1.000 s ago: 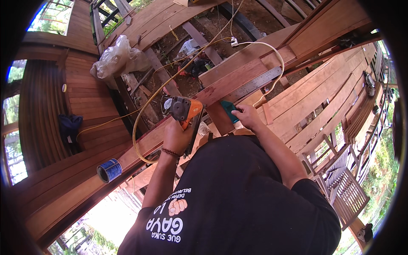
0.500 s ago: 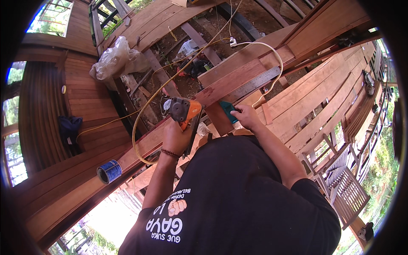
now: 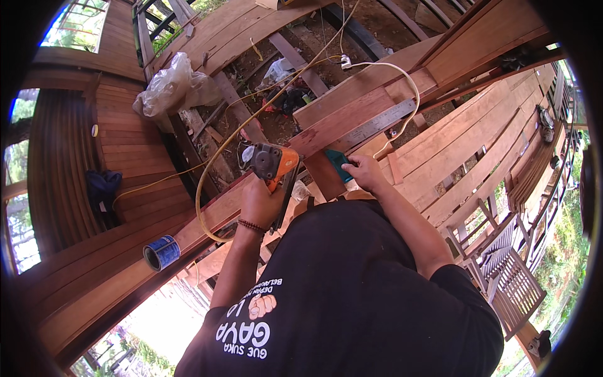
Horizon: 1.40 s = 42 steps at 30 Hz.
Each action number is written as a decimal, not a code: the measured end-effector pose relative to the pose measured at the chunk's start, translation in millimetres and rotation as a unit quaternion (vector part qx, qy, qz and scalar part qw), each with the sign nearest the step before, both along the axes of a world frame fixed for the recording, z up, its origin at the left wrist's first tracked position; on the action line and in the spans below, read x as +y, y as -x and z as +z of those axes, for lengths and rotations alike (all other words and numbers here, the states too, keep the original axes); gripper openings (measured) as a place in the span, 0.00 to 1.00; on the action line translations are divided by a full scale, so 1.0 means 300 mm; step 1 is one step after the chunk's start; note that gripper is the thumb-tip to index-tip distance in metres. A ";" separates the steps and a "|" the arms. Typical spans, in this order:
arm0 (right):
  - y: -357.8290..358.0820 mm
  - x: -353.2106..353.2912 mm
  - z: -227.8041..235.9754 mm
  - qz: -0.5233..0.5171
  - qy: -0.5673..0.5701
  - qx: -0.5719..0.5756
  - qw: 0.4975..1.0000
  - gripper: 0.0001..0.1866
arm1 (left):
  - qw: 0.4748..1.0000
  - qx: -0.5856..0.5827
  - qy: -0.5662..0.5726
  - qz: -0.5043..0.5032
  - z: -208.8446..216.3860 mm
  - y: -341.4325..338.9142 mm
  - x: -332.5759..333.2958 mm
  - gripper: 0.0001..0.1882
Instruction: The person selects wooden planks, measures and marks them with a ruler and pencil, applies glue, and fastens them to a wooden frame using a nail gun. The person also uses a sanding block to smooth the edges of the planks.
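By the near end of a reddish board (image 3: 342,122) slanting away rightward, left hand (image 3: 259,200) grips orange nailer (image 3: 277,164), right hand (image 3: 365,172) teal tool (image 3: 337,164)

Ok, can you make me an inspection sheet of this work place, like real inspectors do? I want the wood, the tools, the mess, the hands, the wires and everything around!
Surface: brown wooden boards with gaps; bare soil shows between beams.
Job's things: orange-and-black tool, teal object, flat metal strip lying on wood.
Clutter: crumpled clear plastic; blue can.
Hands: left hand grips the orange-and-black tool; right hand holds the teal object.
Cables: yellowish hose loops beside the left forearm; white cable curves from a plug.
Surroundings: slatted wooden chair, dark blue cloth, greenery outside.
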State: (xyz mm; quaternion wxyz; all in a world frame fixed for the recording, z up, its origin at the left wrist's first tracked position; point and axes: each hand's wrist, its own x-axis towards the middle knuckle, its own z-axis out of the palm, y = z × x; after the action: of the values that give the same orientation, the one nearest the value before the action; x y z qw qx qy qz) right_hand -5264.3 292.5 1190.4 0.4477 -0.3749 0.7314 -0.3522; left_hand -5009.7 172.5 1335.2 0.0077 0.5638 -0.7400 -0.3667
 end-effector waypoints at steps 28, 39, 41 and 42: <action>0.000 -0.004 0.025 0.001 -0.003 -0.004 1.000 0.13 | 1.000 -0.005 -0.007 -0.003 0.008 0.005 -0.003 0.14; -0.002 -0.003 0.010 0.000 -0.009 0.000 1.000 0.13 | 1.000 0.017 0.020 -0.011 -0.008 -0.005 -0.001 0.14; -0.001 -0.003 0.013 -0.002 -0.008 0.001 1.000 0.13 | 1.000 0.018 0.023 -0.010 -0.008 -0.004 -0.002 0.13; -0.002 -0.003 0.009 -0.003 -0.005 0.001 1.000 0.13 | 0.999 0.021 0.030 -0.011 -0.007 -0.002 -0.001 0.13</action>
State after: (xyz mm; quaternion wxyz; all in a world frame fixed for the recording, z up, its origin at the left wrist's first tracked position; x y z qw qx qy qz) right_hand -5263.9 291.7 1193.0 0.4474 -0.3713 0.7348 -0.3494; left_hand -5009.1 172.1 1333.2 0.0358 0.5473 -0.7566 -0.3560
